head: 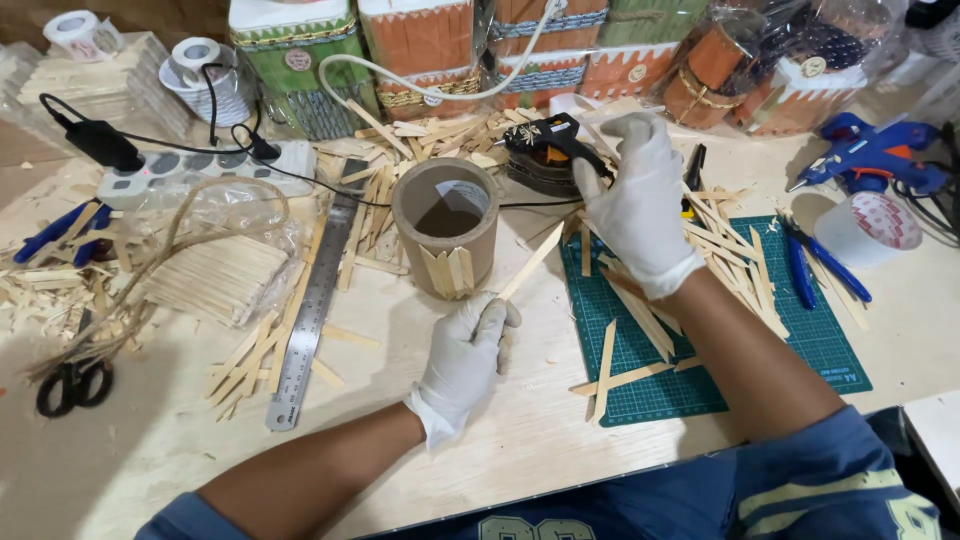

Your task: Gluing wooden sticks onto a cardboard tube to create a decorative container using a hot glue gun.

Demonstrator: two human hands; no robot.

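Observation:
A brown cardboard tube (446,238) stands upright in the middle of the table, with a few pointed wooden sticks glued to its front. My left hand (462,362), in a white glove, pinches a thin wooden stick (531,263) that slants up toward the tube's right side. My right hand (638,203), also gloved, grips a black glue gun (555,143) just right of the tube, behind the stick.
Loose wooden sticks lie all over a green cutting mat (700,330) and the tabletop. A steel ruler (305,322), a bagged stick bundle (215,280), scissors (72,385), a power strip (200,170), a blue glue gun (872,150), blue pliers (815,265) and decorated boxes (420,50) surround the work.

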